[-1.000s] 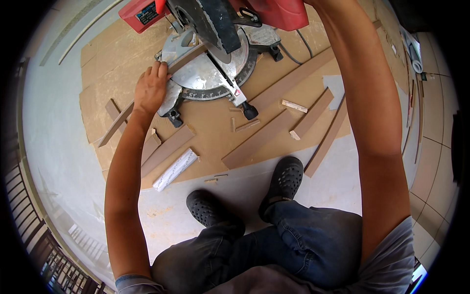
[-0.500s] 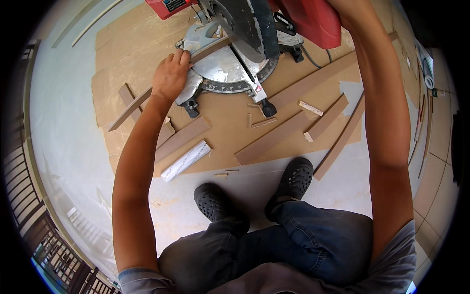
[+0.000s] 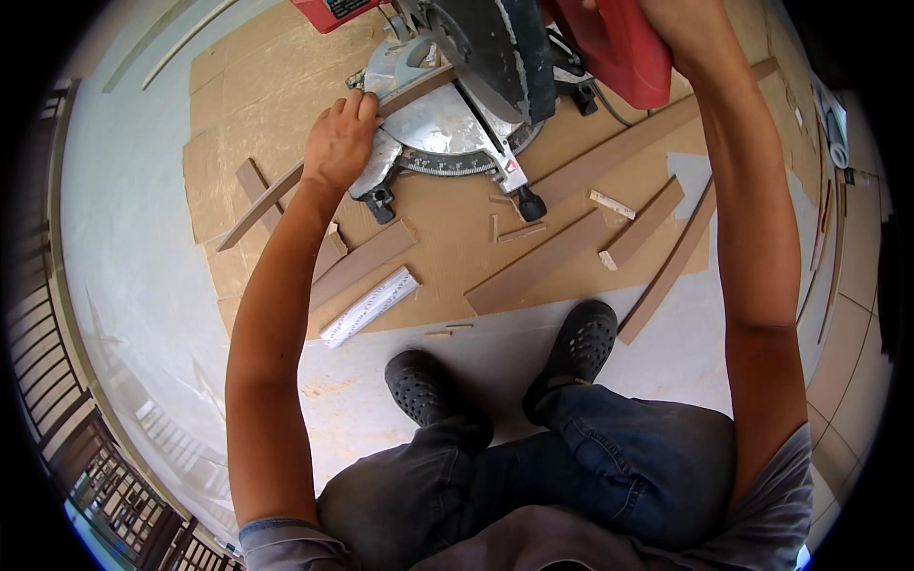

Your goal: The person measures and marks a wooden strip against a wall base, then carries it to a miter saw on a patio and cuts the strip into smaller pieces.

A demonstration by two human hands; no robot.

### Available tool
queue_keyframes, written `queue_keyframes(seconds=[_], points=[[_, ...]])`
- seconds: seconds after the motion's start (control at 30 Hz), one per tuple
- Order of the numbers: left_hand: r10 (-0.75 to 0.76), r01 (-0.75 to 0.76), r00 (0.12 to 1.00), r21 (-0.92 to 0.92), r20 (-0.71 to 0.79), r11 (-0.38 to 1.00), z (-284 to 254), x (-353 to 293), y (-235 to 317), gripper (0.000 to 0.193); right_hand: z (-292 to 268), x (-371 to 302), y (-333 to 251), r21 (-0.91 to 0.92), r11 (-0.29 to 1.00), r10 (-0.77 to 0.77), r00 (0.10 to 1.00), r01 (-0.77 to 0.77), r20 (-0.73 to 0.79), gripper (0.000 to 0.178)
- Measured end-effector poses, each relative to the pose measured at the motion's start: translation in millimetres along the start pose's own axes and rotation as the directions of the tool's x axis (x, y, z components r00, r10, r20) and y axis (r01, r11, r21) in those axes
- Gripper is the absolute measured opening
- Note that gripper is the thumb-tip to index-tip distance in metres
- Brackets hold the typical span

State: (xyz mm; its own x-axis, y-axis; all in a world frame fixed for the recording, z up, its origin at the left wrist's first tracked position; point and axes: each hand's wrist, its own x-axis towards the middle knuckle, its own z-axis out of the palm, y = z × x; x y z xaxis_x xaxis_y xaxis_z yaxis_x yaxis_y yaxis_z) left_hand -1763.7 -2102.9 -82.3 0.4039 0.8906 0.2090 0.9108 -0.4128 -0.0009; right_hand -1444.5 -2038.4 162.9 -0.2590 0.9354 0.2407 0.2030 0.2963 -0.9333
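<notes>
My left hand [image 3: 341,141] is closed around a narrow brown wood strip [image 3: 416,92], pressing it against the left side of a miter saw's metal table [image 3: 433,126]. The strip runs from beside the blade [image 3: 481,62] out past my wrist to the lower left. At the upper right, my right hand [image 3: 681,36] grips the saw's red handle [image 3: 633,67]. The top edge of the picture cuts off part of that hand. Above the table slot hangs the blade, beside its dark guard [image 3: 529,67]; I cannot tell whether it spins or touches the strip.
Brown cardboard [image 3: 438,238] lies under the saw. Several cut boards [image 3: 538,262] and small offcuts [image 3: 612,204] are strewn in front of it. A white wrapped roll [image 3: 369,305] rests near my dark clogs [image 3: 583,343]. A power cord [image 3: 609,107] trails behind the saw's right side.
The saw's handle and blade have come down slightly towards the table. My right hand moves down with the handle, while my left hand stays on the strip. The whole view has shifted a little.
</notes>
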Motion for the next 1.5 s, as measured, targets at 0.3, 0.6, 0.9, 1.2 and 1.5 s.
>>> queue_keyframes(seconds=[0.3,0.6,0.9,1.2,1.5], points=[[-0.027,0.026,0.998,0.014,0.05,1.0,-8,-2,-1,0.032,-5,0,6,0.077,0.997,-0.023,0.999,0.02,0.039,0.026],[0.005,-0.008,1.0,0.113,0.027,0.994,-11,-12,-15,0.029,-2,4,17,-0.176,0.945,-0.297,0.949,0.276,-0.107,0.031],[0.04,-0.044,0.997,0.054,0.069,0.998,4,13,6,0.031,-8,13,29,-0.259,0.964,-0.074,0.994,0.052,-0.076,0.05],[0.04,-0.054,0.994,0.13,0.104,0.99,6,6,-3,0.036,-13,12,32,-0.234,0.965,-0.106,0.993,0.117,0.056,0.046],[0.054,-0.067,0.992,0.114,0.111,0.991,4,7,0,0.039,-11,8,33,-0.23,0.968,-0.097,0.995,0.099,0.022,0.054]])
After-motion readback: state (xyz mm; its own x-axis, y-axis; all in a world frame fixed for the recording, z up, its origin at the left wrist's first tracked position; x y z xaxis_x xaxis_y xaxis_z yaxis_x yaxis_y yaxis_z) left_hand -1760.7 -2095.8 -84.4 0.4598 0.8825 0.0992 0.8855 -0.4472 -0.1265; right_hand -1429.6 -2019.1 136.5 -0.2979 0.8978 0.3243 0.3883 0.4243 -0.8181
